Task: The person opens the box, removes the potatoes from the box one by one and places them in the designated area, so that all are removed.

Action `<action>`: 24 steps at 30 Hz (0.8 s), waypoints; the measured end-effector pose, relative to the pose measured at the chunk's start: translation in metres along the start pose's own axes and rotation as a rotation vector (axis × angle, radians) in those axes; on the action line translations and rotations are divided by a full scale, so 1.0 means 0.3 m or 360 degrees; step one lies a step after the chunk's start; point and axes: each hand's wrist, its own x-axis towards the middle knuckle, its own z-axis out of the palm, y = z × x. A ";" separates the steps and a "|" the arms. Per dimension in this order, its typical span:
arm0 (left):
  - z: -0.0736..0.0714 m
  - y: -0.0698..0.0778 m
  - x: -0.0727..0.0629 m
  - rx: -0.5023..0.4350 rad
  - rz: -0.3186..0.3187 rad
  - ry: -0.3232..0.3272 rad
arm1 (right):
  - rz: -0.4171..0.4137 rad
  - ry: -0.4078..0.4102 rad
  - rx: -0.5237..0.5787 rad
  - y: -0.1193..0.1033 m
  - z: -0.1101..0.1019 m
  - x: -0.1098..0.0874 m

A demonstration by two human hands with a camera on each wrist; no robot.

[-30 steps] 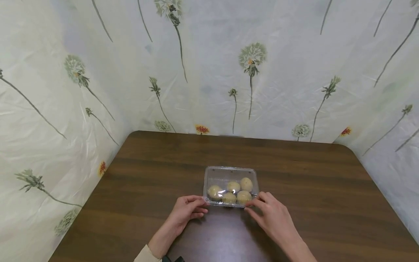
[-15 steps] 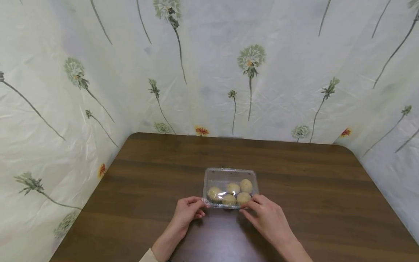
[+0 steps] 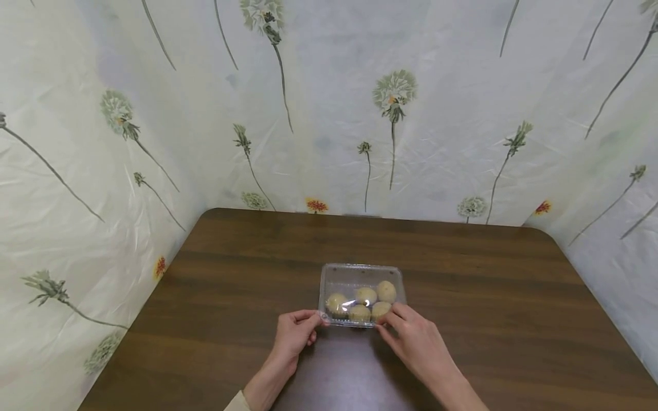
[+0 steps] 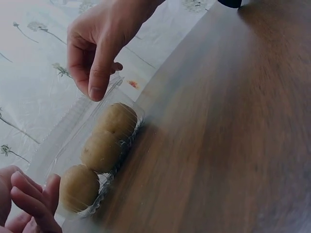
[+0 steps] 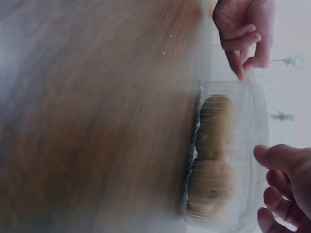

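A clear plastic clamshell container [image 3: 341, 275] stands on the table, its lid lying over several potatoes [image 3: 366, 295]. In the head view my left hand [image 3: 295, 337] pinches the near left corner of the rim between thumb and forefinger, its other fingers curled under. My right hand [image 3: 416, 339] holds the near rim towards the right with thumb and forefinger. The left wrist view shows my right thumb [image 4: 97, 85] against the lid's edge and three potatoes [image 4: 101, 150] behind the clear wall. In the right wrist view my left fingertips [image 5: 241, 73] meet the container's far corner.
The dark brown wooden table [image 3: 247, 257] has rounded back corners. A pale sheet with dandelion prints [image 3: 329, 114] hangs behind it and along both sides. Part of a black object [image 4: 231, 2] shows at the top of the left wrist view.
My right hand has slid a little left along the container's near rim. The left hand's lower fingers have curled in more. The container stays in nearly the same place.
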 end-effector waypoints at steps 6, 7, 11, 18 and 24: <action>-0.003 -0.011 -0.001 -0.0011 0.0033 -0.0011 | -0.0019 0.0009 0.0035 0.002 0.000 0.001; -0.003 -0.011 -0.001 -0.0012 0.0045 -0.0017 | -0.0017 0.0008 0.0042 0.003 0.000 0.002; -0.004 -0.005 -0.004 -0.0010 0.0073 -0.0042 | 0.0008 -0.0010 0.0092 0.011 0.001 0.002; -0.008 -0.004 0.001 -0.0001 0.0047 -0.0062 | 0.0035 -0.0074 0.0153 0.023 0.002 -0.003; -0.008 0.002 0.003 0.0008 0.0027 -0.0062 | -0.0006 -0.0039 0.0155 0.024 0.001 0.003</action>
